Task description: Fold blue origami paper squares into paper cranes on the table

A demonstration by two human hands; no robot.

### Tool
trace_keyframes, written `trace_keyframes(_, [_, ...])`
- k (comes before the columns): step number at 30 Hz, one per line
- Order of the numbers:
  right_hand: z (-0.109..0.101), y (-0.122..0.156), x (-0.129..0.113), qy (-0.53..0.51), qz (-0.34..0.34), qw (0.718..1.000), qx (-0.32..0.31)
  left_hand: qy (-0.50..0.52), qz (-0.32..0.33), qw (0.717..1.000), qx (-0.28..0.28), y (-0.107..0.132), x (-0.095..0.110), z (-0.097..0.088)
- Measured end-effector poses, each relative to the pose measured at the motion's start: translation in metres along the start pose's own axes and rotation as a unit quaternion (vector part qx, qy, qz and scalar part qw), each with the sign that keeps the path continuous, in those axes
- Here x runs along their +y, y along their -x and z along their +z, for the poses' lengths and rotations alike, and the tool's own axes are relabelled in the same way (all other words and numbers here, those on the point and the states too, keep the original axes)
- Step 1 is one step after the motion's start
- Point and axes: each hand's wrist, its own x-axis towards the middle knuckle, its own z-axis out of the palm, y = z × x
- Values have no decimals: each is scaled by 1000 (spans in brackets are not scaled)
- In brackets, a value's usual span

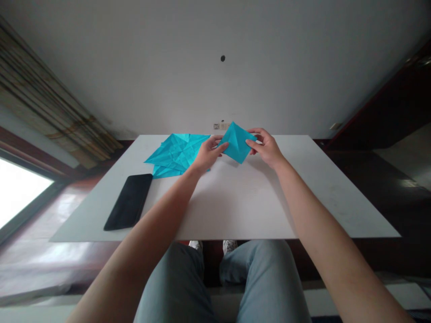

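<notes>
A small folded sheet of blue origami paper (237, 142), diamond-shaped with creases meeting near its middle, is held up above the far part of the white table. My left hand (210, 151) pinches its left corner, thumb in front and fingers behind. At the opposite corner, my right hand (265, 144) grips it the same way. Larger creased blue sheets (177, 154) lie on the table just left of my left hand, which covers part of their right side.
The white table (336, 197) reaches back to the grey wall (286, 80). A black phone or tablet (129, 202) lies at the table's left, near the front edge. Wall sockets (222, 127) show behind the table. A curtain (50, 94) hangs at the left.
</notes>
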Motion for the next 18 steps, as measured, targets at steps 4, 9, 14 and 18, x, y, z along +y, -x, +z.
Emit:
trace_keyframes(4, [2,4,-4,-16,21,999,-33,0,2,1000,-2,2,3,2])
trace_keyframes(9, [4,6,-3,5,60,995,-84,13,20,1000,-16,3,7,1])
trace_keyframes(14, [1,3,-1,-23,51,997,-53,20,8,999,-46,1,5,-1])
trace_keyframes(18, [-1,1,-1,-55,52,996,-45,35,-13,999,-10,-2,3,-2])
